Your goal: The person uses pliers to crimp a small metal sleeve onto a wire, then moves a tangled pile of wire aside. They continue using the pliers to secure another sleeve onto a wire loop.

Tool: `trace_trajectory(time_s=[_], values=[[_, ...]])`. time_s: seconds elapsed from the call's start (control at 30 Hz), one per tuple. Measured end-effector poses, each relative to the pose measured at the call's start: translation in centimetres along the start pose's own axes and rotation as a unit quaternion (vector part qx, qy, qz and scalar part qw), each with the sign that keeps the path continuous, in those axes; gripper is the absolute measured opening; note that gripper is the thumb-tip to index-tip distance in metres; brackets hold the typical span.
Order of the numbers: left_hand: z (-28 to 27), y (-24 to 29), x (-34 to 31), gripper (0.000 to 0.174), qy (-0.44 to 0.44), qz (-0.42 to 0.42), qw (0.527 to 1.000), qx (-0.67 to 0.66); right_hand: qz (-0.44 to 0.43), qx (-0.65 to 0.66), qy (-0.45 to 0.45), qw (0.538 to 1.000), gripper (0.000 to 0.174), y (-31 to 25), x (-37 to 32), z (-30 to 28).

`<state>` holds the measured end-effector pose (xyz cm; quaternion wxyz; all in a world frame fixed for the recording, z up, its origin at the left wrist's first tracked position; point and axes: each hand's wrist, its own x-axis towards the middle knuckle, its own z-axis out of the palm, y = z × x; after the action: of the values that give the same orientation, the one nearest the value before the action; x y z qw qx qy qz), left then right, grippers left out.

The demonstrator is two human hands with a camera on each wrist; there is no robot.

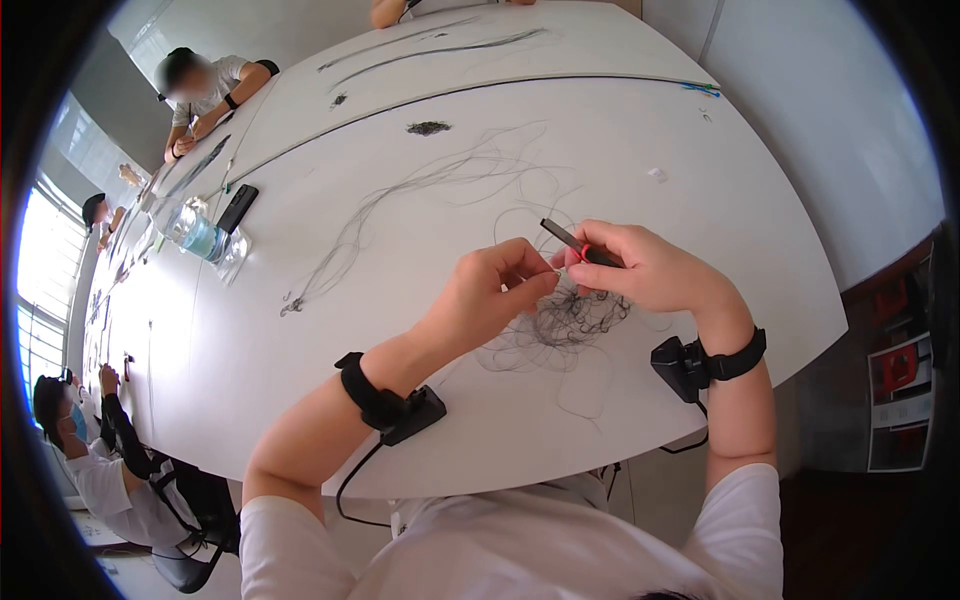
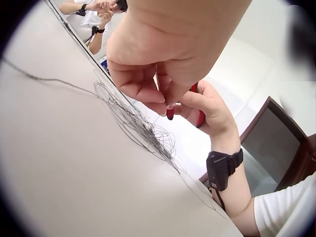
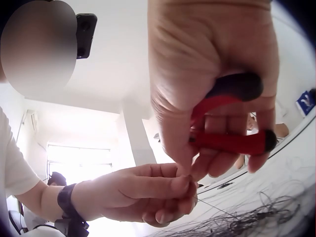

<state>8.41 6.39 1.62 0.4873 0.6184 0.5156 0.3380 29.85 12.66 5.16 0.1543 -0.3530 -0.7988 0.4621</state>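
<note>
My left hand (image 1: 492, 290) pinches a thin dark wire (image 3: 213, 206) between thumb and fingertips; in the right wrist view the wire runs down toward the table. Close beside it, my right hand (image 1: 655, 268) holds pliers with red and black handles (image 3: 229, 141) in the palm. The two hands' fingertips meet, and the right thumb and forefinger also close at that spot. Fingers hide the head of the pliers in the right wrist view. Below both hands lies a loose tangle of fine dark wire (image 1: 565, 325) on the white table (image 1: 480, 430).
Long loose wires (image 1: 365, 215) spread across the table to the left, with a small dark clump (image 1: 429, 128) farther back. A plastic bottle (image 1: 195, 232) and a black case (image 1: 238, 208) are at the left. Other people sit around the table.
</note>
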Motion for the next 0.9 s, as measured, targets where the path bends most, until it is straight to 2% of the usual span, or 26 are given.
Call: trace_trajectory(time_s=[0.07, 0.1, 0.27, 0.3, 0.37, 0.4, 0.43, 0.47, 0.5, 0.57, 0.6, 0.63, 0.67, 0.7, 0.77, 0.83, 0.9], values=[[-0.4, 0.4, -0.4, 0.014, 0.008, -0.007, 1.0, -0.029, 0.067, 0.069, -0.069, 0.993, 0.02, 0.4, 0.1, 0.2], [-0.7, 0.4, -0.6, 0.014, 0.014, -0.008, 0.998, -0.057, 0.067, 0.07, -0.074, 0.993, 0.02, 0.3, 0.0, 0.0], [-4.2, -0.2, -2.2, 0.014, 0.069, -0.004, 0.989, -0.128, 0.07, -0.02, -0.147, 0.986, 0.017, 0.3, -0.9, -2.2], [-4.9, -0.4, -2.6, 0.014, 0.081, -0.008, 0.987, -0.139, 0.068, -0.022, -0.153, 0.986, 0.017, 0.3, -0.6, -1.9], [-5.4, -0.5, -3.2, 0.016, 0.085, -0.015, 0.985, -0.148, 0.007, -0.025, -0.076, 0.997, 0.019, 0.4, -0.4, -1.3], [-5.4, -0.3, -3.6, 0.016, 0.069, -0.019, 0.987, -0.145, 0.007, -0.025, -0.078, 0.997, 0.019, 0.2, -0.1, -0.4], [-5.1, 0.0, -3.9, 0.016, 0.052, -0.022, 0.989, -0.14, 0.013, 0.133, -0.085, 0.987, 0.022, -0.3, 0.3, 1.1], [-4.8, 0.6, -4.3, 0.014, 0.046, -0.031, 0.99, -0.131, 0.019, 0.286, -0.088, 0.954, 0.026, -1.1, 0.8, 2.4], [-4.8, 0.9, -4.5, 0.014, 0.045, -0.029, 0.99, -0.13, 0.041, 0.307, -0.123, 0.943, 0.032, -1.7, 1.1, 3.2], [-5.1, 1.2, -5.0, 0.012, 0.047, 0.008, 0.988, -0.15, 0.095, 0.251, -0.176, 0.947, 0.031, -1.8, 1.3, 4.1], [-5.2, 1.4, -5.2, 0.011, 0.087, 0.038, 0.981, -0.168, 0.096, 0.251, -0.174, 0.948, 0.031, -1.6, 1.1, 3.9], [-5.7, 1.3, -5.3, 0.011, 0.085, 0.04, 0.981, -0.169, 0.086, 0.19, -0.209, 0.955, 0.03, -1.1, 0.8, 3.5], [-6.5, 1.1, -5.4, 0.013, 0.138, 0.078, 0.97, -0.184, 0.076, 0.129, -0.244, 0.958, 0.029, -0.6, 0.6, 3.1], [-7.3, 0.8, -5.6, 0.014, 0.19, 0.113, 0.955, -0.197, 0.077, 0.13, -0.243, 0.958, 0.029, -0.4, 0.1, 2.2], [-8.7, 0.2, -5.9, 0.014, 0.202, 0.128, 0.948, -0.21, 0.12, 0.098, -0.234, 0.96, 0.025, -1.0, -1.0, -0.2], [-9.4, -0.6, -6.3, 0.014, 0.214, 0.128, 0.947, -0.204, 0.116, 0.074, -0.208, 0.969, 0.024, -0.8, -1.5, -1.7], [-10.3, -1.2, -6.7, 0.013, 0.241, 0.155, 0.921, -0.265, 0.113, 0.051, -0.181, 0.976, 0.023, 0.0, -1.8, -2.6]])
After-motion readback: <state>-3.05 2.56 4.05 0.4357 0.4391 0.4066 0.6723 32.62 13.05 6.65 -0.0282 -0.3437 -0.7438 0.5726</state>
